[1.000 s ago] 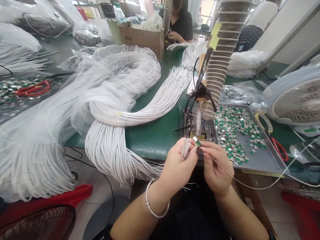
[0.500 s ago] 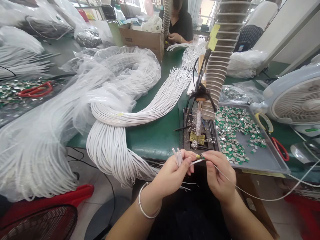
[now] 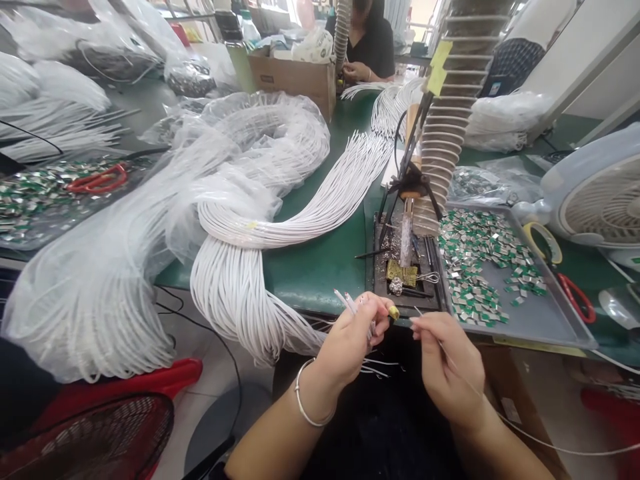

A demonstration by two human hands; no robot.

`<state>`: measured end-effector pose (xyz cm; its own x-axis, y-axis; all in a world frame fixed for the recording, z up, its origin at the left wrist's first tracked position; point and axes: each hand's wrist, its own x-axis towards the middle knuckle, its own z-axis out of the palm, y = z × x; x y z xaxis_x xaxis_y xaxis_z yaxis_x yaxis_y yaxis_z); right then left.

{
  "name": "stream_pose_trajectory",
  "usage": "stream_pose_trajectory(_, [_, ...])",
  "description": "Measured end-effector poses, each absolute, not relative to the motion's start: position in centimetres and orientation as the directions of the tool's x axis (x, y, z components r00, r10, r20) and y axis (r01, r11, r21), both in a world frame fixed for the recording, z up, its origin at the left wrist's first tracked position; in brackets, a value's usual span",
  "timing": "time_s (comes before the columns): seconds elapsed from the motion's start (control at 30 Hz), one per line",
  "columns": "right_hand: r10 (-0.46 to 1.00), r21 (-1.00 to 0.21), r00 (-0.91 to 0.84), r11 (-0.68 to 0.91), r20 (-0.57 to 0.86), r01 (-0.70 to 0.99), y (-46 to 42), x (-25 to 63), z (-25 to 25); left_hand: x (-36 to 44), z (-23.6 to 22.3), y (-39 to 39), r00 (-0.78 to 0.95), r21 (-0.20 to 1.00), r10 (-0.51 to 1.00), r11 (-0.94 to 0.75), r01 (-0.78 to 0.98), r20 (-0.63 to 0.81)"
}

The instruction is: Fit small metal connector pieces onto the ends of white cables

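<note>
White plastic-sheathed cable ends (image 3: 350, 304) fan out from the person's left hand (image 3: 353, 340), whose fingers are clenched around them, with a small brass-coloured tip (image 3: 394, 313) showing past the fingertips (a silver bangle (image 3: 305, 403) circles that wrist). The right hand (image 3: 447, 360) grasps a thin white wire (image 3: 550, 449) in a pinch, its end just beside the brass-coloured tip. Both hands are close to the edge of the green tabletop (image 3: 310, 280). Nearby, a grey metal tray (image 3: 545, 328) holds scattered green-and-silver pieces (image 3: 480, 267), and a dark work stand (image 3: 383, 280) carries a gold-coloured pad (image 3: 401, 272). Bundled white cables (image 3: 240, 293) lie to the left.
</note>
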<state>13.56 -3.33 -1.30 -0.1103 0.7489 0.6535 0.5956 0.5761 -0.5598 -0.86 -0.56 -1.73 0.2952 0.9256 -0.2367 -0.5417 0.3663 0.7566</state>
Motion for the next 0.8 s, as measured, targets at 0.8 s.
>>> stream_pose_trajectory(0.8, [0.837,-0.679,-0.025,0.46,0.546,0.573,-3.0,12.0,-0.3,-0.6,-1.6,-1.7,0.317,0.982,0.948,0.062,-0.178,-0.003])
